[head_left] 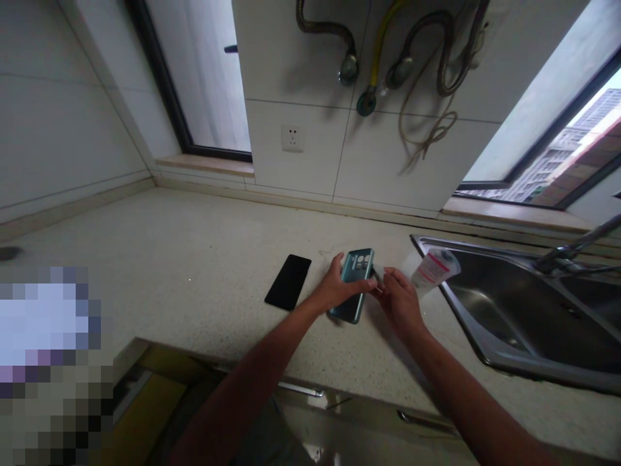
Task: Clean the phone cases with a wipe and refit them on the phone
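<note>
My left hand (336, 286) grips a teal smartphone (356, 272) upright on its edge, with the back and camera module facing up. My right hand (400, 301) pinches a thin metal pin (377, 283) close to the phone's edge, and its fingers partly hide the pin. A black smartphone (288, 282) lies face up on the speckled stone countertop (194, 259), to the left of my left hand. A white and pink package (435, 268) sits just beyond my right hand, at the sink's edge.
A stainless steel sink (466, 249) with a tap (572, 249) lies to the right. Behind the counter are a tiled wall with a power socket (292, 138), hanging gas hoses (373, 58), and windows on both sides. A blurred patch covers the lower left.
</note>
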Demonstrator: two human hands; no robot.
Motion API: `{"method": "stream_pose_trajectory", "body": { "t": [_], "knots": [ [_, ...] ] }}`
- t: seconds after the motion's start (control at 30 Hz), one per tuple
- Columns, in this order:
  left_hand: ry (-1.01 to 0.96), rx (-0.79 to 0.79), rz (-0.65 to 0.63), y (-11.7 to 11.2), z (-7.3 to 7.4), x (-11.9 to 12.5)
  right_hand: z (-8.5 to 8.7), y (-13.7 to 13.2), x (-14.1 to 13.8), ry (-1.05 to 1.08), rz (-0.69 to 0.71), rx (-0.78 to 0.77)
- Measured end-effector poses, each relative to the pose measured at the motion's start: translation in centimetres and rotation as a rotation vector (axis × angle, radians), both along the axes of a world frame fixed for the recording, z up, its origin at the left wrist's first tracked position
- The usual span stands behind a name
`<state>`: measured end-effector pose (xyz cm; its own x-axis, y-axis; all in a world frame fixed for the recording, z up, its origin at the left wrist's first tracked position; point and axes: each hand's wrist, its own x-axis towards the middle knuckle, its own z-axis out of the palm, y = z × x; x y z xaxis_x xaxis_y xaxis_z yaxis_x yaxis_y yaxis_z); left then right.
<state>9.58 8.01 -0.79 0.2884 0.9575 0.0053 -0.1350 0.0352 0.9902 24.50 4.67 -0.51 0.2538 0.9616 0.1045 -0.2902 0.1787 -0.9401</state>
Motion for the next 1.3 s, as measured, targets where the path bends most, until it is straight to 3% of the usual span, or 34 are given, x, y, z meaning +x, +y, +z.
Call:
{"method": "stream_pose_trajectory", "body": {
  "t": [0.13,0.57,0.83,0.93,1.13,1.3],
  "knots": [
    [0.075,0.081,0.05,0.2,-0.3,-0.1,-0.2,0.2,0.3,0.058,0.028,-0.082],
    [0.101,0.119,-0.01,1.3,-0.5,-0.6,0.4,0.0,0.0,0.074,-0.022,-0.088],
    [0.141,0.018,0.122,1.3,-0.3,-0.6,-0.3,0.7,1.3,0.03,-0.206,-0.06],
    [0.137,0.006,0.162,1.5,-0.6,-0.4,-0.3,0.8,1.5,0.006,-0.212,-0.074],
    [0.198,-0.008,0.041,1.3,-1.2,0.2,-0.2,0.6,1.0,0.041,-0.218,-0.08],
    [0.267,0.018,-0.054,0.7,-1.2,0.1,-0.4,0.5,0.8,0.073,-0.108,-0.053]
  ]
}}
